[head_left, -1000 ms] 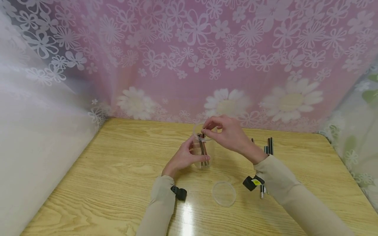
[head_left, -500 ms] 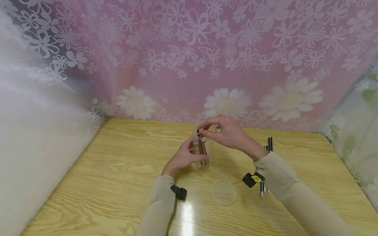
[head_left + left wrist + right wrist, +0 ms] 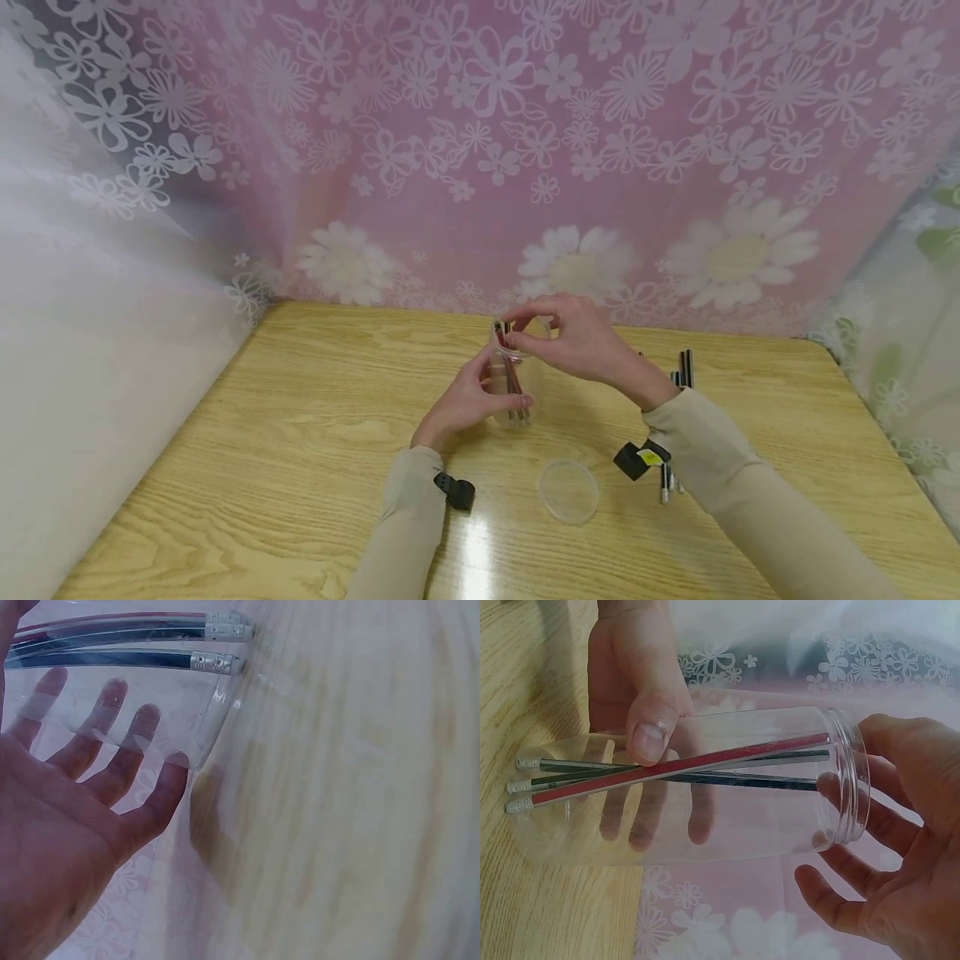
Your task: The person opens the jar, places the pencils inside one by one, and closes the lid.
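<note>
We see the clear jar (image 3: 765, 825) held by the left hand (image 3: 468, 400), its thumb across the near side of the wall and its fingers behind, with the jar's long axis close to upright and its mouth above that grip. At least three pencils lean inside, metal-capped ends down by the base, and their upper ends sit at the mouth, just left of the fingertips of the right hand (image 3: 581, 337). That is the relation that matters most to us: the right hand is the nearer one to those upper ends, coming in over the rim from its own side, while the left hand is nearer to the middle of the shafts, with the wall between. The red pencil (image 3: 727, 760) slants across the darker ones, so their long axes cross rather than run parallel to the jar's. The right hand's fingers are gathered about the rim, one fingertip by the top of a dark pencil (image 3: 765, 781), but we cannot tell whether it pinches anything or merely touches. Beyond the right wrist, on its outer side, more loose pencils (image 3: 687, 367) lie on the table (image 3: 300, 400), partly hidden by the forearm. A clear round disc (image 3: 568, 492) lies flat below both hands, on the person's side of the jar.
</note>
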Available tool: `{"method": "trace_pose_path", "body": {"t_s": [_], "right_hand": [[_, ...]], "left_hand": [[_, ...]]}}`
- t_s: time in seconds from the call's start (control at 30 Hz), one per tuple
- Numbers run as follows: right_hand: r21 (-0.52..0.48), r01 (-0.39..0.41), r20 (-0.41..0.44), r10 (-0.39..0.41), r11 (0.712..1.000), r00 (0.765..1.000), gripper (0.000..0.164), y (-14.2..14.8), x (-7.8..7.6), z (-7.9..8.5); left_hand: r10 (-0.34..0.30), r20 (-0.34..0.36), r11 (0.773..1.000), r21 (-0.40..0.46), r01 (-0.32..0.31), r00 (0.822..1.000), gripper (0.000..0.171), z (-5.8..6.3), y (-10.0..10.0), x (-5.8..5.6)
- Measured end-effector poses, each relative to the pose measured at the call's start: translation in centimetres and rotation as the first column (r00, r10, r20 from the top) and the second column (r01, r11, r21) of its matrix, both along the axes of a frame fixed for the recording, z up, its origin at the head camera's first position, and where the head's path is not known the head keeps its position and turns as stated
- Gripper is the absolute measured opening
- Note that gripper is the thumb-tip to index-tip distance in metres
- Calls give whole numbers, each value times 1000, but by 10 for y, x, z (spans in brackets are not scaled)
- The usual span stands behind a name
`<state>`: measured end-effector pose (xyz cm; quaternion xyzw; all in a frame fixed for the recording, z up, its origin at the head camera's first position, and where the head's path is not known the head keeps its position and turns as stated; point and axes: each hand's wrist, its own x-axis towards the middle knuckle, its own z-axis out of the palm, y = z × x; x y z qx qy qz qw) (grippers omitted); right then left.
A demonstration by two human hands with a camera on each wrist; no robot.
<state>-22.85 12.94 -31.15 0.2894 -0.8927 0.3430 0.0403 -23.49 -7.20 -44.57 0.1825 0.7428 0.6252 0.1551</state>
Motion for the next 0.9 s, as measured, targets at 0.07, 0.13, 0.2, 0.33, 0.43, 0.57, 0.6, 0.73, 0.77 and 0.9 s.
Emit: {"method": "trace_pose_path", "body": {"t_s": [0.07, 0.13, 0.2, 0.33, 0.43, 0.57, 0.6, 0.73, 0.77, 0.9], "right_hand": [[-26, 16, 15, -15, 1000, 1000, 24, 2, 1, 0], [-63, 29, 21, -28, 998, 999, 24, 5, 1, -1], [-102, 38, 19, -36, 994, 999, 23, 8, 2, -1], [-173, 37, -21, -41, 984, 999, 21, 16, 3, -2], [-203, 42, -52, -54, 978, 997, 21, 24, 4, -4], [-202, 95, -21, -101, 975, 995, 23, 36, 6, -4], [-201, 112, -3, -115, 973, 993, 24, 40, 7, -4], [-171, 178, 48, -173, 969, 984, 28, 53, 11, -5], [-163, 188, 48, -183, 969, 982, 29, 57, 12, -5], [-139, 218, 20, -217, 966, 976, 30, 70, 12, -10]], "left_hand": [[-5, -3, 1000, 7, 5, 1000, 80, 0, 0, 0], [-11, -11, 1000, 15, 11, 1000, 75, -1, 1, -1], [-15, -18, 1000, 26, 15, 1000, 71, -1, 1, -1], [-21, -26, 999, 36, 22, 999, 73, -2, 1, -2], [-20, -27, 999, 30, 21, 999, 73, -1, 2, -2], [-15, -21, 1000, 23, 16, 1000, 73, -1, 1, -2], [-15, -22, 1000, 23, 15, 1000, 73, -1, 1, -2], [-11, -24, 1000, 17, 11, 1000, 73, -1, 2, -2], [-10, -29, 1000, 15, 11, 1000, 73, 0, 2, -2], [-10, -44, 1000, 5, 10, 999, 73, 0, 1, -2]]}}
